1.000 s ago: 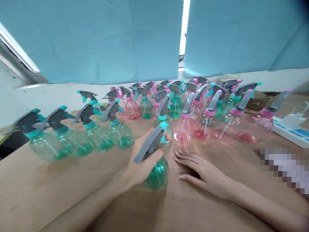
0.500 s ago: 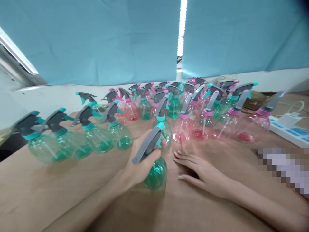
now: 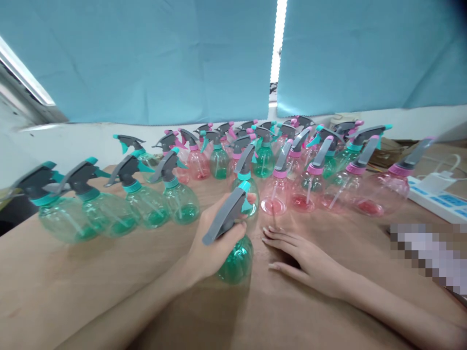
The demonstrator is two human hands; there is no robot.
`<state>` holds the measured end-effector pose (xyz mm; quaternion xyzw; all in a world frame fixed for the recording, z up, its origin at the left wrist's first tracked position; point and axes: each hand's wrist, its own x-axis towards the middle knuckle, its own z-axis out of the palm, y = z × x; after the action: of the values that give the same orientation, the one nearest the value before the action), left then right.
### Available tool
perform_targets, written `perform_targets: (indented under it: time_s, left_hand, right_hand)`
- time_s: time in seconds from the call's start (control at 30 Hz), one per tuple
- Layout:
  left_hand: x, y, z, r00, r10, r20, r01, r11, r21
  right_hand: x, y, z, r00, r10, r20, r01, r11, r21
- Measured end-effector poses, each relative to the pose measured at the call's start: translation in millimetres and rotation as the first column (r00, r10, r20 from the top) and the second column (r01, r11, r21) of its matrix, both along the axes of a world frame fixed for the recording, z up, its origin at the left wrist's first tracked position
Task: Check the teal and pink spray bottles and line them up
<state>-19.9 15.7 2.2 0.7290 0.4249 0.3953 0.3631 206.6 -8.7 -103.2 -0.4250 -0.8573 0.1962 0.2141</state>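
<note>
My left hand point(image 3: 215, 238) is closed round the neck of a green spray bottle point(image 3: 237, 262) with a grey and teal trigger head. The bottle is near the middle of the view, its nozzle pointing away from me; the hand hides its collar. Flat on the wooden table point(image 3: 277, 316), palm down with fingers stretched out, lies my right hand point(image 3: 306, 260), holding nothing. Another green spray bottle point(image 3: 251, 187) stands just behind the held one. Beyond my right fingertips is a pink spray bottle point(image 3: 274, 194).
Several green spray bottles point(image 3: 148, 204) line the left side, and several pink ones point(image 3: 379, 189) the right. More bottles of both colours point(image 3: 199, 163) crowd the back. A white power strip point(image 3: 438, 197) lies at the right edge. A blue curtain point(image 3: 164, 63) hangs behind.
The view has shifted very slightly. My left hand keeps its grip on the green spray bottle, whose head has moved a touch to the right. My right hand stays where it was.
</note>
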Motion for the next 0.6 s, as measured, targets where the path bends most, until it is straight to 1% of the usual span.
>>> perform_targets:
  time_s: [0.1, 0.27, 0.37, 0.6]
  left_hand:
    - [-0.8, -0.3, -0.6, 1.000, -0.020, 0.003, 0.020, 0.999, -0.036]
    - [-0.1, -0.8, 1.1, 1.000, -0.006, -0.002, 0.006, 0.999, -0.053]
    - [0.0, 0.0, 1.1, 1.000, 0.006, -0.006, -0.006, 0.999, -0.046]
    - [0.0, 0.5, 1.5, 1.000, -0.021, 0.003, 0.021, 0.999, -0.036]
  right_hand:
    - [0.0, 0.1, 0.1, 1.000, 0.001, 0.015, -0.001, 1.000, -0.001]
    - [0.0, 0.3, -0.6, 1.000, 0.000, -0.011, 0.000, 1.000, 0.002]
    - [0.1, 0.4, -1.2, 1.000, 0.003, -0.011, -0.003, 1.000, 0.006]
    - [0.0, 0.0, -0.1, 1.000, -0.001, 0.015, 0.001, 1.000, 0.009]
